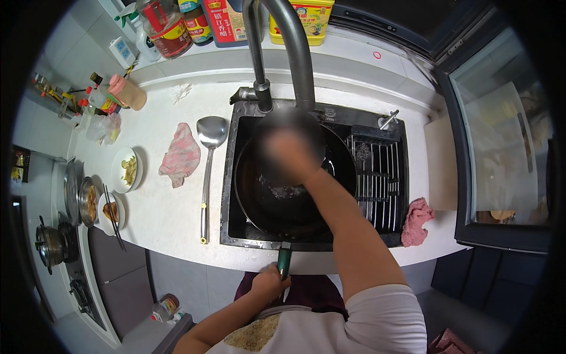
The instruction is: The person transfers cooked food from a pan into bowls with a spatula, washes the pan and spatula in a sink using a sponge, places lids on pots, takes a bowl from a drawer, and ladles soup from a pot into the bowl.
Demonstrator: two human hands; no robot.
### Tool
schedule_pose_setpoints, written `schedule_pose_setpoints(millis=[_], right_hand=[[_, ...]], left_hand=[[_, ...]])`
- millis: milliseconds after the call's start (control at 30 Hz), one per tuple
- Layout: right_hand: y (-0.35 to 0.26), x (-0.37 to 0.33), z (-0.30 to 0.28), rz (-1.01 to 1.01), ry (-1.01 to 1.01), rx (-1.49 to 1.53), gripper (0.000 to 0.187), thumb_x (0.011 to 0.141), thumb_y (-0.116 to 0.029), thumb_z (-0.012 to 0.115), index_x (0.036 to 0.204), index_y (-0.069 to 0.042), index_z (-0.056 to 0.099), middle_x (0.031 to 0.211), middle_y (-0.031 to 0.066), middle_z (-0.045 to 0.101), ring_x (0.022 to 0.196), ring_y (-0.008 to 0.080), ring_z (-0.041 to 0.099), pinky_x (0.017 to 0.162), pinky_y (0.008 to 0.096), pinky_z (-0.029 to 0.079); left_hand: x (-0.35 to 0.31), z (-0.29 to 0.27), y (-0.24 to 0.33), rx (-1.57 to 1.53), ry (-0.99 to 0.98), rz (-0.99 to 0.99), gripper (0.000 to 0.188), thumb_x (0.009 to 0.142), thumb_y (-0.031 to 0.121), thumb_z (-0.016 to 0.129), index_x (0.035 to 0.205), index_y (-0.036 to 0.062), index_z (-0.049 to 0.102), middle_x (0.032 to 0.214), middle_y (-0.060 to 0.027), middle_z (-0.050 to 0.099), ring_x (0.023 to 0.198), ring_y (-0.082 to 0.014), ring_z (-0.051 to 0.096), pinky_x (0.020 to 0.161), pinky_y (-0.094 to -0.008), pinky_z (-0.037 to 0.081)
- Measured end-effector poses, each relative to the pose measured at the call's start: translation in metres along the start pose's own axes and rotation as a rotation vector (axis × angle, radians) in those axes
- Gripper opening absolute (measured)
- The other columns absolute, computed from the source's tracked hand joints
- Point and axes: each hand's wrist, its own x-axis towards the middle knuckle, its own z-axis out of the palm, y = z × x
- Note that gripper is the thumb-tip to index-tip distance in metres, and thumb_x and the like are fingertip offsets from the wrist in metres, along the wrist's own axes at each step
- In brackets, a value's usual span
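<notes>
A large black wok (250,203) rests in the dark sink (229,227), its inside wet. At the counter's front edge my left hand (270,284) is closed around the wok's green handle (284,263). My right hand (295,156) reaches over the far half of the wok, under the tall grey faucet (302,65). A blurred patch covers its fingers, so what they hold, if anything, cannot be made out. Left of the sink lies a metal spatula (211,138), with a pink-and-white cloth (181,154) beside it.
A slatted drying rack (377,183) fills the sink's right side, near a pink rag (417,221). On the left stand a bowl of food (121,177) and another bowl with chopsticks (112,206). Jars and bottles line the back ledge (203,62). An open window (454,147) juts in at right.
</notes>
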Motion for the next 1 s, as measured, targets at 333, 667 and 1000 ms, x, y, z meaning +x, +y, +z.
schedule_pose_setpoints(millis=[333,667,1000], right_hand=[[0.097,-0.146,-0.052,0.083,-0.352,-0.122,0.051,0.090,-0.024,0.034,0.139,-0.008,0.032,0.151,0.0055,0.013,0.139,0.0315,0.003,0.110,0.0460,0.007],[-0.032,-0.184,-0.108,-0.013,-0.921,0.540,0.047,0.089,-0.034,0.040,0.135,-0.029,0.040,0.151,0.0103,0.011,0.137,0.0396,0.004,0.104,0.0638,0.002],[-0.107,-0.062,-0.032,0.368,0.057,0.962,0.039,0.087,-0.030,0.052,0.122,-0.014,0.050,0.120,0.0133,0.048,0.109,0.0305,0.046,0.090,0.0426,0.039]], left_hand=[[0.003,0.015,-0.013,-0.032,0.165,0.189,0.057,0.074,0.042,0.066,0.100,-0.0057,0.048,0.077,-0.0192,0.061,0.071,-0.0352,0.062,0.063,-0.0430,0.051],[0.004,0.009,-0.010,-0.068,0.030,0.061,0.052,0.076,0.043,0.063,0.097,-0.0026,0.050,0.086,-0.0208,0.061,0.080,-0.0364,0.061,0.071,-0.0439,0.050],[0.000,0.002,-0.003,-0.033,0.093,0.107,0.049,0.075,0.041,0.063,0.094,-0.0030,0.051,0.080,-0.0206,0.061,0.077,-0.0363,0.062,0.067,-0.0439,0.051]])
